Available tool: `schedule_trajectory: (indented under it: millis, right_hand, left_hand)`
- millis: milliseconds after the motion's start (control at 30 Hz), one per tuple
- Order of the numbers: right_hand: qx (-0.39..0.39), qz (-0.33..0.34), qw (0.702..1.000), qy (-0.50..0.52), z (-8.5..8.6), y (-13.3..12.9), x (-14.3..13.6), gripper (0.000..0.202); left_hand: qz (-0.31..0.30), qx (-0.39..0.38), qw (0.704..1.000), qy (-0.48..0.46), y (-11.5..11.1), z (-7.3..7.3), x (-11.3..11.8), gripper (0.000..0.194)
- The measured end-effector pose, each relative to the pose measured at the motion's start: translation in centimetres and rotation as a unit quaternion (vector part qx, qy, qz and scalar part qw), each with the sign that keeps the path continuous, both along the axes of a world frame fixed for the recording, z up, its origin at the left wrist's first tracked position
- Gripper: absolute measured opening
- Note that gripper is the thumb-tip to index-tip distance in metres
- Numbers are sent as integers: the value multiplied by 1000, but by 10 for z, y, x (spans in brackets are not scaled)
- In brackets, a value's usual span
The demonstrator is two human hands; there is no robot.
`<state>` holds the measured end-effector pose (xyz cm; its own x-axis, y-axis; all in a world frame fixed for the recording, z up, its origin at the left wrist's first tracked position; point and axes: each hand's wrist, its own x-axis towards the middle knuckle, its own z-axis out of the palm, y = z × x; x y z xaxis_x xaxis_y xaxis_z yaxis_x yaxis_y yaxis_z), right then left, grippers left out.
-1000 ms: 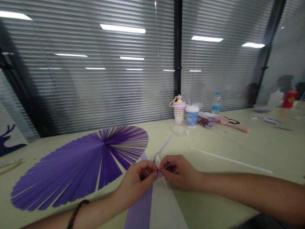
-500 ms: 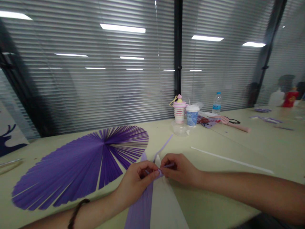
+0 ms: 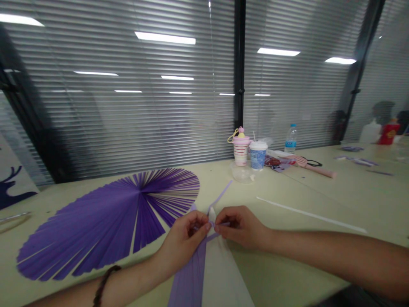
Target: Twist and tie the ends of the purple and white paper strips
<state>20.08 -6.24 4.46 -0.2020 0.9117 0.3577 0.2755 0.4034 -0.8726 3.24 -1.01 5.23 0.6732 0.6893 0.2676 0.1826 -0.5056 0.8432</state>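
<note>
My left hand (image 3: 188, 232) and my right hand (image 3: 239, 224) meet near the narrow top of a gathered bundle, part white strips (image 3: 223, 273) and part light purple strips (image 3: 188, 281). Both hands pinch a thin light purple strip (image 3: 218, 235), whose middle loops between the fingertips. One purple end (image 3: 221, 194) sticks out beyond the bundle's white tip (image 3: 212, 214). Fingers partly hide where the strip crosses the bundle. Left of my hands lies a large round fan of dark purple strips (image 3: 108, 213), spread flat on the table.
A white strip (image 3: 311, 214) lies to the right. Further back stand a pink-lidded cup (image 3: 241, 151), a blue paper cup (image 3: 257, 155) and a water bottle (image 3: 290, 140). A pink brush-like item (image 3: 316, 167) lies near them. Window blinds (image 3: 128, 119) rise behind the table (image 3: 287, 192).
My fingertips have shifted slightly on the thin strip, and a purple length now shows below them across the white part. The fan and other things stay put.
</note>
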Motion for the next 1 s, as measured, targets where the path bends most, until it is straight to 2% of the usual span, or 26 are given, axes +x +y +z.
schedule_trajectory:
  millis: [167, 367, 667, 800, 1000]
  right_hand:
    - [-4, 0, 1000, 9, -1, 1, 0, 17]
    - [-11, 6, 1000, 16, -1, 1, -1, 16]
    - [-9, 0, 1000, -6, -3, 3, 0, 18]
    - [-18, 15, 1000, 7, -1, 1, -1, 17]
    - [-6, 2, 1000, -17, 2, -2, -2, 15]
  left_hand:
    - [8, -24, 999, -41, -1, 2, 0, 11]
    - [-5, 3, 1000, -13, 1, 2, -1, 14]
    - [15, -3, 1000, 5, -1, 3, -1, 18]
    - [17, -17, 1000, -1, -1, 2, -3, 18]
    - [22, -30, 999, -19, -2, 4, -2, 18]
